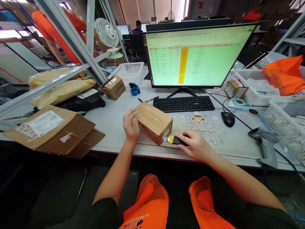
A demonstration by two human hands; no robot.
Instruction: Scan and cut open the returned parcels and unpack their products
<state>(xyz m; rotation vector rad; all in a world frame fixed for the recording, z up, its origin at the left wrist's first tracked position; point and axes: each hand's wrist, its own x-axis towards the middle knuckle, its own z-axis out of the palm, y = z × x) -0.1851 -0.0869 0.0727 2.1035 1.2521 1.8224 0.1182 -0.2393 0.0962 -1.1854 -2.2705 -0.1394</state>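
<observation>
A small taped cardboard box (154, 121) lies on the white desk (111, 121) in front of me. My left hand (131, 125) rests against the box's left end, fingers curled on its side. My right hand (195, 145) is closed on a yellow and black utility knife (172, 140), whose blade tip points at the box's near right corner. Behind the box stand a black keyboard (183, 103) and a monitor (196, 55) showing a green spreadsheet.
Flat cardboard parcels (54, 130) and padded mailers (59, 89) lie left. A smaller box (113, 87), tape dispenser (134, 89) and fan (108, 36) sit behind. A mouse (228, 118), barcode scanner (265, 143) and white baskets (283, 122) are right. People work in the background.
</observation>
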